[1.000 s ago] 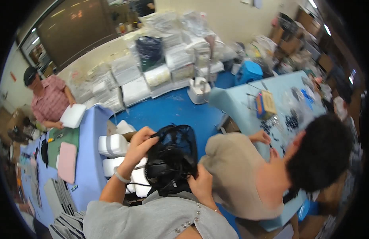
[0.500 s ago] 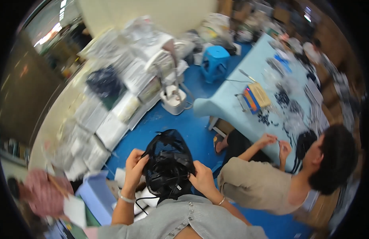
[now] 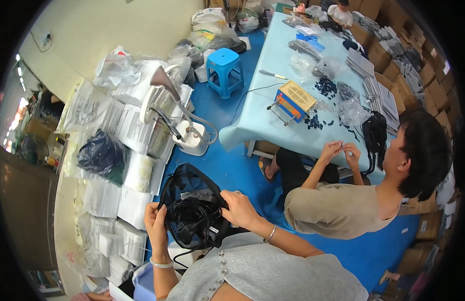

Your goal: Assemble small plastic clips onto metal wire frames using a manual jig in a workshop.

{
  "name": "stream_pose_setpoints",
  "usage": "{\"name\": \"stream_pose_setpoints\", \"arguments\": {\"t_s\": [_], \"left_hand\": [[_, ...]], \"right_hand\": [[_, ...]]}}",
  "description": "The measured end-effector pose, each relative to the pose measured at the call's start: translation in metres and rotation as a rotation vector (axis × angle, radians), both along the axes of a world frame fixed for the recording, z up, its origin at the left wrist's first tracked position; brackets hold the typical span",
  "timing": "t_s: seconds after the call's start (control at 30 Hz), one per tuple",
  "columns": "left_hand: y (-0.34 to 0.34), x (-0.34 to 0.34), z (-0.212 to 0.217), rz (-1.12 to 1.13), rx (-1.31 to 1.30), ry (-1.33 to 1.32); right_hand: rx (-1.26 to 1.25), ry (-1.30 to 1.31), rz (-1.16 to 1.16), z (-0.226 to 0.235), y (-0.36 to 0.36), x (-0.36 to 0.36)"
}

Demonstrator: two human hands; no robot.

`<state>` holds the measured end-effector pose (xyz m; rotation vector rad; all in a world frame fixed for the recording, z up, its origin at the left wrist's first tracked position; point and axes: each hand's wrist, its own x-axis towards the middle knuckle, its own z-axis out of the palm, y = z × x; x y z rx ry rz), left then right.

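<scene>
A black mesh bag [image 3: 176, 183] with a dark rim hangs in front of my body, its mouth spread toward me. Dark straps or cords [image 3: 193, 214] are bunched inside it, along with a small white tag [image 3: 214, 229]. My left hand [image 3: 156, 219] pinches the rim on the left side, thumb over the edge. On the opposite side, the fingers of my right hand [image 3: 238, 207] are closed on the rim. A thin black cord [image 3: 178, 258] loops out below the bag by my left wrist.
Wrapped white stacks [image 3: 134, 208] line the left wall beside a garment steamer [image 3: 192, 140]. A blue stool [image 3: 225, 72] stands beyond. To the right, a seated person [image 3: 337, 208] handles something small at a blue-covered table [image 3: 252, 128], which bears an orange-blue device [image 3: 295, 100] and dark pieces.
My view has swung to the right and steadied. Both hands still hold the bag, now farther left in view and tilted, with its mouth opened wider.
</scene>
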<state>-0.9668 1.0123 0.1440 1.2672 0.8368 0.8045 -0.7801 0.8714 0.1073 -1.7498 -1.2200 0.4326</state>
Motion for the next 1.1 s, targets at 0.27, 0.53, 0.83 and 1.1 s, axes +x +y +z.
{"name": "stream_pose_setpoints", "arguments": {"t_s": [0.27,0.53,0.83,1.1], "left_hand": [[0.075,0.085,-0.014,-0.164,0.089,0.046],[0.159,0.192,-0.004,-0.302,0.202,0.169],[0.22,0.32,-0.016,-0.595,0.129,0.192],[0.29,0.449,-0.059,-0.874,0.29,0.247]], "right_hand": [[0.013,0.065,-0.178,-0.012,0.043,0.059],[0.062,0.083,-0.358,-0.015,0.107,0.129],[-0.118,0.182,-0.622,-0.01,0.137,0.182],[-0.086,0.19,-0.896,-0.037,0.193,0.241]]}}
